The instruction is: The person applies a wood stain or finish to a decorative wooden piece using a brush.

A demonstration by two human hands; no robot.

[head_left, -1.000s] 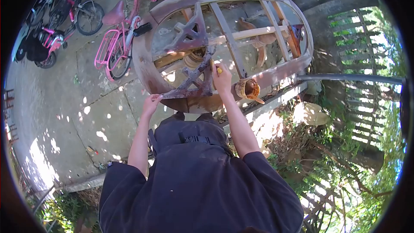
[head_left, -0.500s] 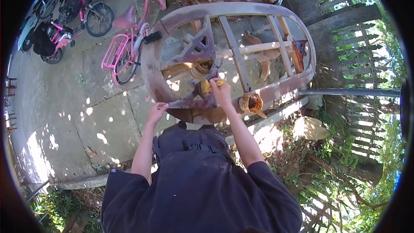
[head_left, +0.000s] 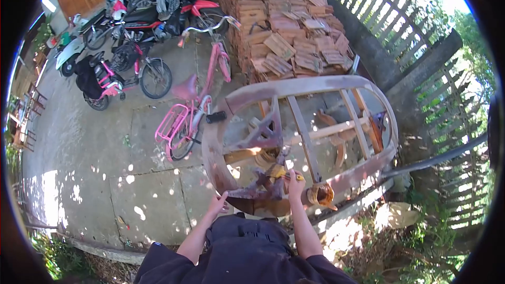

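Observation:
My right hand (head_left: 296, 183) is closed round the yellow handle of a paintbrush (head_left: 279, 172), whose bristles lie over a carved wooden bracket (head_left: 260, 186). The bracket is dark purple-brown, with cut-out openings, at the near left of an oval wooden frame (head_left: 213, 147). At the bracket's left tip, my left hand (head_left: 217, 205) pinches it with thumb and finger, the other fingers hanging loose. A brown-stained pot (head_left: 320, 194) sits on the frame's near rim, right of my right hand. A similar bracket (head_left: 263, 132) is farther back on the frame.
A pink bicycle (head_left: 202, 94) stands close to the frame's left side. Behind the frame rises a stack of clay tiles (head_left: 284, 31). Motorbikes (head_left: 163, 10) and a pink two-wheeler (head_left: 113, 76) are at the back left. A wooden fence (head_left: 447, 105) runs along the right.
The view has tilted up, so the frame and hands appear lower and more of the yard shows. The brush stays in my right hand, over the same bracket.

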